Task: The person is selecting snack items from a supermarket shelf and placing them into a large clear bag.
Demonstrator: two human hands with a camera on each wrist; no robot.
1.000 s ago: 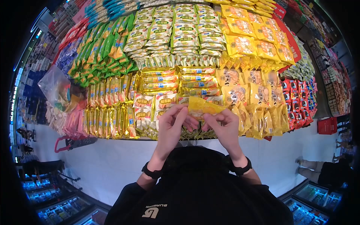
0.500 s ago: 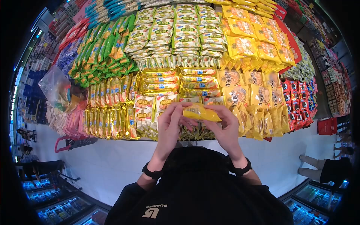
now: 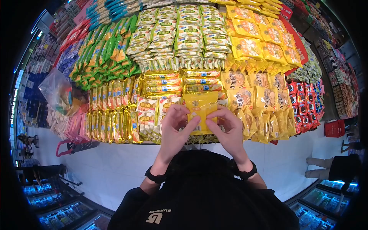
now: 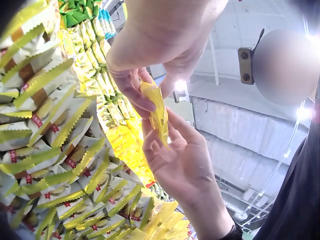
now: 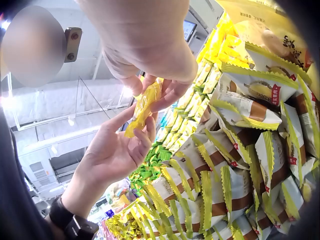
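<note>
A yellow snack packet (image 3: 200, 105) is held up between both hands in the head view, its printed front turned toward the head camera. The left hand (image 3: 177, 122) pinches its left edge, thumb on the front and fingers curled behind. At the other edge the right hand (image 3: 227, 124) pinches it the same way. Seen edge-on in the left wrist view, the packet (image 4: 159, 112) looks thin, with fingers on both sides. The right wrist view shows the crinkled yellow wrapper (image 5: 145, 107) between the two hands.
Just beyond the hands lies a broad display of packed snacks: gold packets (image 3: 161, 82), yellow cookie bags (image 3: 241, 97), white-and-green packets (image 3: 189, 30) and green packets (image 3: 109, 50). A clear plastic bag (image 3: 57, 90) is at the left. A red basket (image 3: 334, 128) stands at the right.
The packet was tilted and seen nearly edge-on; now its front faces the head camera and stands taller in view. Both thumbs have come onto its front. A person at the right has shifted slightly.
</note>
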